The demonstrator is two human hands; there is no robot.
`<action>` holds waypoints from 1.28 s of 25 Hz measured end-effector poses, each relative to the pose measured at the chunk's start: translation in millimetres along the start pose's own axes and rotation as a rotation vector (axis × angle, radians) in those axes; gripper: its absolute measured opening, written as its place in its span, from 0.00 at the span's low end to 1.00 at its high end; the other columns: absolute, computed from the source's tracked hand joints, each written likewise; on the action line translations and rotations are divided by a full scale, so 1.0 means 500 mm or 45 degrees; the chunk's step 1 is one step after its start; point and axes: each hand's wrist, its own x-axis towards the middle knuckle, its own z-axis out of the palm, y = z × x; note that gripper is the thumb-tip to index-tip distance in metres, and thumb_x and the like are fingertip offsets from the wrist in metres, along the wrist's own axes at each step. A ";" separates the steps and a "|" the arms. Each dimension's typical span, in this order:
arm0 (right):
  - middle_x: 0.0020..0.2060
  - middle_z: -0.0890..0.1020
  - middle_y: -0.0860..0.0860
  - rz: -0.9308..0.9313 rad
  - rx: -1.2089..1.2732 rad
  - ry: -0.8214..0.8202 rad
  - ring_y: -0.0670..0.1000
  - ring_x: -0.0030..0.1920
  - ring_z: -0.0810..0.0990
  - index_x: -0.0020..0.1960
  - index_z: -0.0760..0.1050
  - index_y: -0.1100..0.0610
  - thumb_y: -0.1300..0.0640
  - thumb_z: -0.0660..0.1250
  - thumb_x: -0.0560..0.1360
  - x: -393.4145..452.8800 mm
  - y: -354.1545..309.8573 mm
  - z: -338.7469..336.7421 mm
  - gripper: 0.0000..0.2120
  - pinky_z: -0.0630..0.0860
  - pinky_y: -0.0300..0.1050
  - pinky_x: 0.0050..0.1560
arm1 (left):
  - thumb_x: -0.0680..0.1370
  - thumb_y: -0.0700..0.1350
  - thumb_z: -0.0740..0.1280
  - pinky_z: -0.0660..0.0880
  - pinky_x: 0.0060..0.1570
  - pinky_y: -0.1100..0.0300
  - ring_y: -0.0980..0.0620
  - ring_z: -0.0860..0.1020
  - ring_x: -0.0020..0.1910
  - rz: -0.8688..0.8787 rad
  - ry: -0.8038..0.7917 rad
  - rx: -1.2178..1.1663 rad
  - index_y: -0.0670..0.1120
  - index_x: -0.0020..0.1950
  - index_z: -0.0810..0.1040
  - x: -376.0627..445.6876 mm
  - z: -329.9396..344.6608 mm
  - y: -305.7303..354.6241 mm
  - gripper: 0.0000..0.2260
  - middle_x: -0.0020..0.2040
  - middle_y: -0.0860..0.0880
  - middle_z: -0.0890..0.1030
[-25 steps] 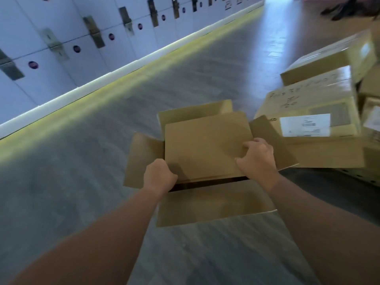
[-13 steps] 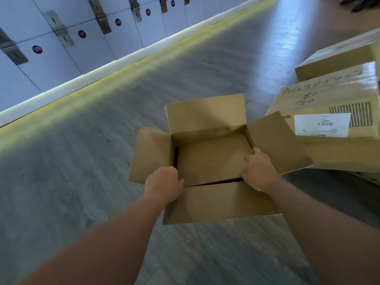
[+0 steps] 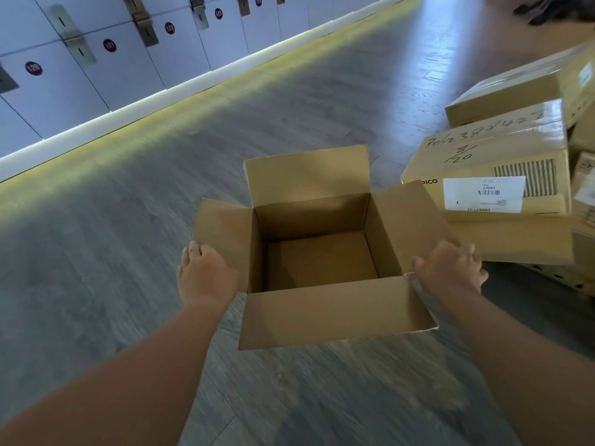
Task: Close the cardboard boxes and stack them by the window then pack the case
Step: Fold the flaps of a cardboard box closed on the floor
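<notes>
An open cardboard box (image 3: 317,249) sits on the grey floor (image 3: 96,252) in front of the person, all four top flaps spread outward and its inside bare. The left hand (image 3: 204,273) lies on the left flap with its grip curled over that flap's edge, while the right hand (image 3: 450,268) rests on the right flap with its fingers loosely spread, its grip released. A pile of closed boxes (image 3: 502,175) stands just to the right, and numbered lockers (image 3: 106,56) line the far wall.
</notes>
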 end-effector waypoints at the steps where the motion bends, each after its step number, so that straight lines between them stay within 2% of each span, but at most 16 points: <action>1: 0.60 0.72 0.64 0.018 0.065 0.016 0.66 0.61 0.71 0.57 0.75 0.61 0.48 0.68 0.77 -0.001 0.001 -0.004 0.17 0.70 0.64 0.62 | 0.76 0.40 0.66 0.61 0.74 0.42 0.40 0.58 0.78 -0.008 0.007 -0.026 0.37 0.61 0.73 -0.001 -0.006 0.004 0.15 0.76 0.39 0.65; 4: 0.56 0.75 0.64 -0.106 0.123 0.224 0.67 0.59 0.72 0.55 0.76 0.64 0.53 0.68 0.77 -0.014 -0.002 -0.013 0.14 0.71 0.62 0.60 | 0.74 0.37 0.65 0.67 0.71 0.42 0.39 0.65 0.74 0.029 0.082 -0.110 0.41 0.47 0.72 -0.001 -0.029 0.032 0.04 0.71 0.39 0.70; 5: 0.57 0.75 0.65 -0.200 0.094 0.308 0.68 0.59 0.73 0.56 0.75 0.64 0.55 0.69 0.76 -0.019 -0.007 -0.016 0.14 0.72 0.62 0.60 | 0.74 0.36 0.65 0.70 0.67 0.41 0.39 0.68 0.71 0.059 0.106 -0.156 0.43 0.44 0.70 -0.003 -0.038 0.046 0.05 0.71 0.39 0.71; 7: 0.62 0.74 0.66 -0.439 0.061 0.419 0.68 0.61 0.73 0.64 0.74 0.66 0.57 0.70 0.75 -0.029 -0.020 -0.026 0.20 0.73 0.64 0.60 | 0.73 0.35 0.64 0.75 0.60 0.45 0.39 0.74 0.65 0.158 0.186 -0.265 0.44 0.43 0.71 -0.002 -0.049 0.074 0.05 0.71 0.40 0.72; 8: 0.65 0.73 0.66 -0.555 0.069 0.439 0.67 0.61 0.74 0.68 0.72 0.66 0.58 0.70 0.75 -0.032 -0.029 -0.033 0.24 0.74 0.64 0.60 | 0.75 0.34 0.63 0.75 0.57 0.49 0.40 0.75 0.64 0.233 0.242 -0.311 0.42 0.47 0.74 -0.001 -0.049 0.086 0.05 0.72 0.41 0.72; 11: 0.68 0.74 0.60 -0.820 0.130 0.291 0.62 0.60 0.79 0.77 0.61 0.60 0.52 0.66 0.79 -0.047 -0.063 -0.043 0.31 0.79 0.58 0.55 | 0.81 0.36 0.62 0.76 0.56 0.57 0.46 0.78 0.61 0.594 0.237 -0.430 0.41 0.66 0.75 -0.004 -0.040 0.121 0.14 0.65 0.44 0.77; 13: 0.64 0.79 0.55 -0.913 0.181 0.076 0.58 0.56 0.81 0.80 0.53 0.52 0.47 0.59 0.83 -0.060 -0.072 -0.029 0.30 0.80 0.56 0.53 | 0.84 0.42 0.59 0.75 0.47 0.59 0.55 0.78 0.49 0.815 0.032 -0.512 0.46 0.63 0.75 -0.010 -0.022 0.122 0.10 0.54 0.51 0.79; 14: 0.62 0.80 0.53 -0.917 0.168 -0.033 0.56 0.56 0.81 0.80 0.54 0.51 0.46 0.55 0.84 -0.060 -0.065 -0.017 0.27 0.80 0.55 0.54 | 0.84 0.43 0.58 0.74 0.45 0.59 0.56 0.77 0.46 0.850 -0.103 -0.473 0.47 0.61 0.76 -0.007 -0.009 0.109 0.10 0.51 0.51 0.80; 16: 0.64 0.80 0.53 -0.838 0.146 -0.201 0.55 0.59 0.79 0.78 0.62 0.51 0.49 0.51 0.85 -0.049 -0.040 0.001 0.22 0.76 0.52 0.60 | 0.83 0.39 0.57 0.75 0.51 0.57 0.52 0.78 0.51 0.737 -0.314 -0.262 0.48 0.66 0.76 0.011 0.019 0.057 0.15 0.56 0.48 0.81; 18: 0.68 0.77 0.54 -0.726 0.161 -0.328 0.56 0.64 0.76 0.75 0.67 0.50 0.57 0.52 0.85 -0.034 -0.013 0.013 0.20 0.72 0.50 0.64 | 0.80 0.32 0.57 0.74 0.61 0.57 0.48 0.77 0.62 0.642 -0.424 -0.076 0.49 0.72 0.74 0.023 0.034 -0.001 0.23 0.66 0.47 0.79; 20: 0.72 0.72 0.48 -0.691 0.149 -0.433 0.54 0.68 0.71 0.75 0.68 0.46 0.67 0.53 0.80 -0.018 0.005 0.017 0.28 0.67 0.46 0.66 | 0.77 0.27 0.58 0.67 0.70 0.59 0.51 0.72 0.71 0.685 -0.492 -0.064 0.51 0.74 0.73 0.028 0.042 -0.036 0.30 0.74 0.53 0.72; 22: 0.75 0.68 0.43 -0.680 0.147 -0.498 0.52 0.71 0.68 0.75 0.67 0.41 0.73 0.54 0.75 -0.006 0.017 0.015 0.37 0.65 0.47 0.67 | 0.75 0.26 0.61 0.63 0.73 0.60 0.54 0.67 0.74 0.738 -0.531 -0.101 0.52 0.75 0.71 0.029 0.042 -0.050 0.33 0.76 0.57 0.67; 26: 0.72 0.65 0.37 -0.726 0.211 -0.568 0.50 0.73 0.65 0.75 0.67 0.42 0.74 0.54 0.77 0.012 0.038 0.021 0.36 0.63 0.47 0.70 | 0.75 0.29 0.66 0.59 0.73 0.64 0.56 0.65 0.75 0.789 -0.535 -0.128 0.52 0.76 0.69 0.027 0.041 -0.051 0.33 0.77 0.58 0.65; 29: 0.70 0.64 0.36 -0.742 0.316 -0.700 0.47 0.75 0.63 0.76 0.67 0.45 0.74 0.56 0.79 0.023 0.053 0.018 0.33 0.61 0.42 0.72 | 0.76 0.27 0.62 0.59 0.70 0.68 0.57 0.65 0.74 0.752 -0.561 -0.209 0.49 0.75 0.71 0.027 0.035 -0.047 0.30 0.76 0.57 0.67; 31: 0.70 0.65 0.36 -0.822 0.278 -0.703 0.42 0.72 0.63 0.76 0.67 0.45 0.68 0.63 0.80 0.025 0.058 0.011 0.29 0.60 0.36 0.70 | 0.78 0.26 0.60 0.62 0.67 0.72 0.57 0.67 0.72 0.648 -0.675 -0.408 0.46 0.72 0.75 0.026 0.026 -0.044 0.26 0.74 0.55 0.69; 32: 0.68 0.70 0.36 -0.795 0.313 -0.691 0.41 0.69 0.68 0.73 0.71 0.44 0.63 0.64 0.81 0.027 0.057 0.008 0.24 0.63 0.35 0.67 | 0.79 0.28 0.61 0.65 0.64 0.73 0.56 0.70 0.70 0.617 -0.708 -0.494 0.44 0.70 0.77 0.027 0.021 -0.042 0.22 0.72 0.53 0.72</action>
